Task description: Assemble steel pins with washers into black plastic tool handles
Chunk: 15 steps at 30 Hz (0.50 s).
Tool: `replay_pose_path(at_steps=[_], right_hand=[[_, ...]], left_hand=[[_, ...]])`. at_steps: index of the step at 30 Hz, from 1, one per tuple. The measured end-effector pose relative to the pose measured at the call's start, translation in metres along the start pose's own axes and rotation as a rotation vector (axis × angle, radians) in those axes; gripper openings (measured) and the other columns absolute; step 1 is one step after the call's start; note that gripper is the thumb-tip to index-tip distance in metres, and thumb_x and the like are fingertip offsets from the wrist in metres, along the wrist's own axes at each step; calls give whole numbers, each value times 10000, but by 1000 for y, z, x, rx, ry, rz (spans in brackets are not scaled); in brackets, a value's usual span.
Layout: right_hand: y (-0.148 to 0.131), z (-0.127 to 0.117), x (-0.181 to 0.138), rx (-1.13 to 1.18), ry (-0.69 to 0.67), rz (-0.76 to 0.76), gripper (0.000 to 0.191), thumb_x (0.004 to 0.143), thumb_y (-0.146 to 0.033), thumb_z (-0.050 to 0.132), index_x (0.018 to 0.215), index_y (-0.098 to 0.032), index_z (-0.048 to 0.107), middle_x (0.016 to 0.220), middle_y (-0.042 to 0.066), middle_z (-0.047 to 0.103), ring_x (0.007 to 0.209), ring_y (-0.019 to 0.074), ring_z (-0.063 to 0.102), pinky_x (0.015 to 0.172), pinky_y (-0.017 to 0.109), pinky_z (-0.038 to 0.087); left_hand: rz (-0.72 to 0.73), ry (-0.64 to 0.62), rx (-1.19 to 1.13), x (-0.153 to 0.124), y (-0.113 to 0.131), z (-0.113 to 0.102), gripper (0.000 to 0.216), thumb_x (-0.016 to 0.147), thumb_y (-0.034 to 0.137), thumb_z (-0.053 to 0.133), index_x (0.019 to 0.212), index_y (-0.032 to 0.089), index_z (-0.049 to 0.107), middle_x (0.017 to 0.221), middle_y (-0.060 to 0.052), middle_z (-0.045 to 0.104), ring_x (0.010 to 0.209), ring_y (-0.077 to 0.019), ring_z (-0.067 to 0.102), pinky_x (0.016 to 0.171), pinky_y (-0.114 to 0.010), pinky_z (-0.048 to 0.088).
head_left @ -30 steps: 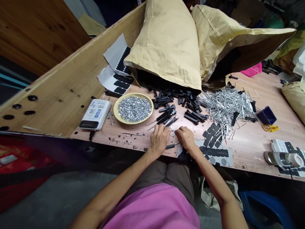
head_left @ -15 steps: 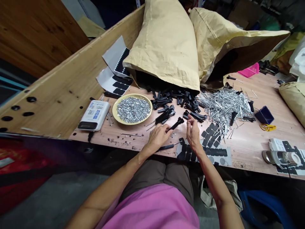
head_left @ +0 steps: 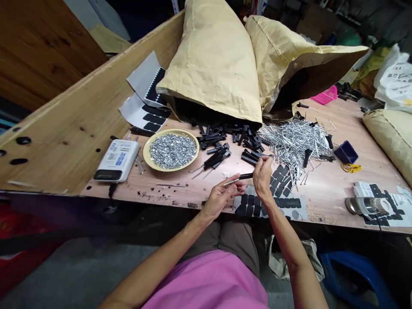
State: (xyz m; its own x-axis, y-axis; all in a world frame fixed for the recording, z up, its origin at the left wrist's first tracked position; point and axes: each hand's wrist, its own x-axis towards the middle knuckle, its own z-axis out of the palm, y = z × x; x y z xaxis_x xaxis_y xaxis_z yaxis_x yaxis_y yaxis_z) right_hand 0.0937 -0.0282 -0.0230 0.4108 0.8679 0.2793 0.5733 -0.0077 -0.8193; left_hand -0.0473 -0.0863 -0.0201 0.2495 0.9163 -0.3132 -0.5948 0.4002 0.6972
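Observation:
My left hand (head_left: 222,195) is closed in a pinch on a black handle piece with a thin metal pin (head_left: 240,177), held just above the table's front edge. My right hand (head_left: 262,174) is raised beside it, fingers pinched together at the tip near the black end of that piece; what they hold is too small to make out. A little heap of tiny silver washers (head_left: 225,174) lies on the table left of my hands. Under my right wrist lies a sheet of black adhesive pads (head_left: 283,201).
A yellow dish of silver nuts (head_left: 171,150) sits left of centre. Black plastic parts (head_left: 225,139) spill from big tan sacks (head_left: 219,64). A pile of metal pins (head_left: 292,139), a blue box (head_left: 345,152), a white device (head_left: 116,159) and a tape roll (head_left: 363,206) lie around.
Both hands rose from the table. My left hand picked up a black handle with a pin, and my right hand came up to its end.

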Motion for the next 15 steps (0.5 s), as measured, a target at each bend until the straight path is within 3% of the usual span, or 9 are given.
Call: replay_pose_path(at_steps=[4,7,9,11,13,15], right_hand=[[-3,1,2,-140,16,11,125,884,-339,355,892,-230,416,702,21,526,632,201,523,636,305,361],[-8,-5,0,-178,-29,73,110,877,-313,364,880,-226,433,660,14,531,598,195,524,630,312,375],[-11,-15,-3,-103,-134,85,100,872,-305,380,849,-230,442,677,12,557,593,176,538,620,303,397],[-13,-25,-5,-12,-219,76,112,858,-317,418,806,-227,461,719,15,580,638,169,573,620,295,425],[-14,-33,-8,81,-245,94,139,837,-343,467,778,-219,487,738,12,583,693,171,604,627,292,450],[-14,-37,-12,196,-241,146,152,807,-362,519,774,-214,508,716,-8,572,682,159,612,622,285,472]], left_hand=[[52,224,-99,16,-13,10,396,639,452,754,884,152,667,654,31,625,553,-62,547,625,-223,476],[148,387,-46,25,-10,17,317,715,469,671,811,169,628,715,13,626,624,-70,561,615,-199,453],[253,432,26,27,1,19,305,778,490,586,772,185,580,820,-15,650,768,-103,605,669,-213,466],[301,417,48,26,14,20,320,812,519,527,793,200,545,747,7,622,736,-110,606,643,-219,469],[192,346,46,21,24,19,336,808,537,536,871,207,542,550,75,476,481,-72,487,487,-187,402],[-64,230,64,13,28,17,356,793,533,566,913,200,530,470,121,334,343,-43,295,369,-162,266]])
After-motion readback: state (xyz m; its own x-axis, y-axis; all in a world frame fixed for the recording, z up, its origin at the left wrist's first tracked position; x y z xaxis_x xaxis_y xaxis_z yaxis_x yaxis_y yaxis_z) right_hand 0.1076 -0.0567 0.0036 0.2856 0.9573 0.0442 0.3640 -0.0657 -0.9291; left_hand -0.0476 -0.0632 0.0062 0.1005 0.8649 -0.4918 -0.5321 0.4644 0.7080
